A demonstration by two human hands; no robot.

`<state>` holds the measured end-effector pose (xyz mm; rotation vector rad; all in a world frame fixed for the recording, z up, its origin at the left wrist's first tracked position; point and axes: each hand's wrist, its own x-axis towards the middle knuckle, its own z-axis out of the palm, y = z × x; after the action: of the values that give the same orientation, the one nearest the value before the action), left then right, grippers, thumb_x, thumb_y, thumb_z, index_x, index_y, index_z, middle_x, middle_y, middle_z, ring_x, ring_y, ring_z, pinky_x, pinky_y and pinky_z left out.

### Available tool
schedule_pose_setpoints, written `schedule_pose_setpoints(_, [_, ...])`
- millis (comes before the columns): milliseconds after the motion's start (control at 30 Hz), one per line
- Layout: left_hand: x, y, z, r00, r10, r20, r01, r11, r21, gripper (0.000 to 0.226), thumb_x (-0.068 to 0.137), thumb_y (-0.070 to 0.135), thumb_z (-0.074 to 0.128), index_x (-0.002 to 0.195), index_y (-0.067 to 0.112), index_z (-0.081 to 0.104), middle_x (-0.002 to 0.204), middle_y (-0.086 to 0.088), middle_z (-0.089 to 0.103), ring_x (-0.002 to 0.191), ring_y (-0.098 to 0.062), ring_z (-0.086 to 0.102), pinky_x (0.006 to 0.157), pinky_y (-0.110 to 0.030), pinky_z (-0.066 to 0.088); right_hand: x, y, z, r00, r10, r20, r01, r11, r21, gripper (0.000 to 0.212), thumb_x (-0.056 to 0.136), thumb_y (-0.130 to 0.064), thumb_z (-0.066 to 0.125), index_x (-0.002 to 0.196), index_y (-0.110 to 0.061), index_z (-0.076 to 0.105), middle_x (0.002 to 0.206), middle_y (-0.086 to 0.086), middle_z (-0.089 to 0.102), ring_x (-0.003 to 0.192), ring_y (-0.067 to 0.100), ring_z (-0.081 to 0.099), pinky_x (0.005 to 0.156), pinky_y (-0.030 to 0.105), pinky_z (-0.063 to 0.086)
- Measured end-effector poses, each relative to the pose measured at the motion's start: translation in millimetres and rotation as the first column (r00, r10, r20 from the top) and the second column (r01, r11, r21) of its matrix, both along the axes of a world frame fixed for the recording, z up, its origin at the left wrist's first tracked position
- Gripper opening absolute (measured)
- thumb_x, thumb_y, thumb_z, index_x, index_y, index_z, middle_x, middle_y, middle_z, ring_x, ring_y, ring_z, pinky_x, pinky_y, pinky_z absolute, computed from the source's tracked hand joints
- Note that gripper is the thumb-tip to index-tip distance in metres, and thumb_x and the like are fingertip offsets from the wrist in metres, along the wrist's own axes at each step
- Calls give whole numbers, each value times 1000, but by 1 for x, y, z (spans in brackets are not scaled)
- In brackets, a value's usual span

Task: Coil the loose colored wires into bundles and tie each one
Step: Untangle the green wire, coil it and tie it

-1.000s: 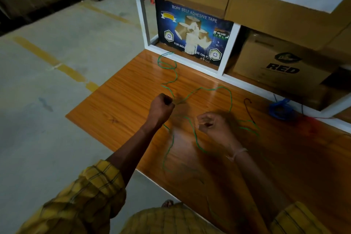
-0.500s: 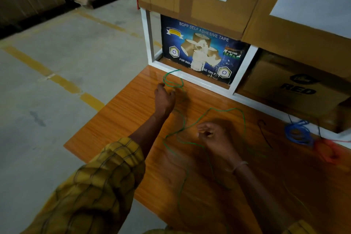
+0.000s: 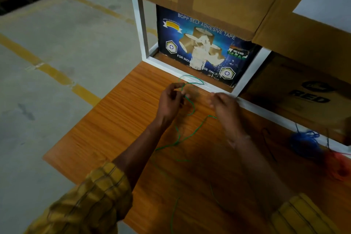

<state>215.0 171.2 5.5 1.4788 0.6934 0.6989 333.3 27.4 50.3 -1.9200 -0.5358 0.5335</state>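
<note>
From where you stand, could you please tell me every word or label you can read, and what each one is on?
"BOPP SELF ADHESIVE TAPE": top of the blue tape box.
"FOR INDU... SE ONLY": bottom of the same box, middle washed out.
"RED": brown carton on the right.
The small green badge and the hexagon seals on the blue box are too small to read.
</note>
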Motion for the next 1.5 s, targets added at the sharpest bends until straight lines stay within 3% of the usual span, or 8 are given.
schedule_pose_setpoints(233, [-15, -48, 12, 980, -198, 20, 197, 979, 51, 24, 105, 8, 62, 129, 9, 63, 91, -14, 78, 66, -16, 61, 63, -28, 52, 23, 35, 16, 814, -159, -559, 215, 976, 35, 17, 104, -25, 56, 99, -11, 62, 85, 6, 73, 68, 11, 65, 54, 19, 48])
schedule_pose_setpoints(533, [-25, -41, 24, 988, 135, -78, -97, 927, 363, 33, 95, 38, 76, 120, 21, 63, 123, 7, 61, 107, -9, 60, 76, -27, 53, 19, -25, 47, 796, -29, -605, 117, 987, 107, 18, 102, -9, 51, 103, -6, 69, 75, 1, 75, 59, 5, 66, 52, 17, 50])
schedule_pose_setpoints(667, [-25, -36, 25, 975, -71, -212, 164, 871, 463, 57, 95, 38, 75, 140, 14, 51, 146, 1, 50, 137, -13, 48, 113, -33, 42, 11, -52, 70, 774, 67, -630, 62, 982, 180, 20, 103, -9, 50, 98, -6, 69, 70, -1, 73, 52, 3, 64, 46, 16, 48])
schedule_pose_setpoints(767, [-32, -47, 45, 956, -239, -168, 287, 877, 385, 24, 106, 26, 62, 124, 13, 68, 130, 1, 69, 125, 1, 58, 107, -32, 46, 10, -70, 85, 781, 86, -618, 49, 979, 198, 24, 105, -10, 46, 98, -7, 69, 73, -2, 69, 51, 2, 61, 45, 16, 47])
schedule_pose_setpoints(867, [-43, -63, 68, 937, -335, -94, 348, 890, 294, 32, 111, 26, 52, 97, 2, 67, 102, -6, 79, 107, -22, 71, 96, -41, 52, 15, -86, 95, 796, 43, -604, 115, 969, 221, 25, 106, -11, 42, 103, -8, 66, 64, -7, 63, 46, 1, 55, 44, 14, 44])
schedule_pose_setpoints(1067, [-58, -89, 100, 804, -470, 363, 569, 786, -242, 24, 113, 24, 39, 107, 7, 55, 70, -8, 53, 73, -29, 65, 99, -53, 51, 9, -106, 100, 862, -32, -506, 158, 965, 209, 22, 107, -9, 43, 91, -12, 57, 68, 0, 46, 33, 1, 33, 38, 14, 29])
schedule_pose_setpoints(1200, [-58, -100, 111, 709, -420, 567, 671, 649, -359, 41, 109, 4, 37, 147, 13, 48, 81, -4, 56, 81, -20, 65, 114, -54, 38, -9, -113, 85, 927, -26, -374, 78, 989, 126, 12, 102, -5, 52, 92, -9, 58, 71, 7, 51, 32, 2, 33, 33, 14, 26])
schedule_pose_setpoints(1500, [-44, -125, 117, 729, -408, 549, 596, 772, -219, 49, 114, 5, 34, 161, 13, 22, 144, -25, 61, 137, -39, 59, 121, -57, 37, -92, -145, 77, 919, 318, -232, -333, 942, -31, 32, 106, -27, 54, 111, 1, 70, 72, 17, 69, 40, 14, 46, 45, 25, 39])
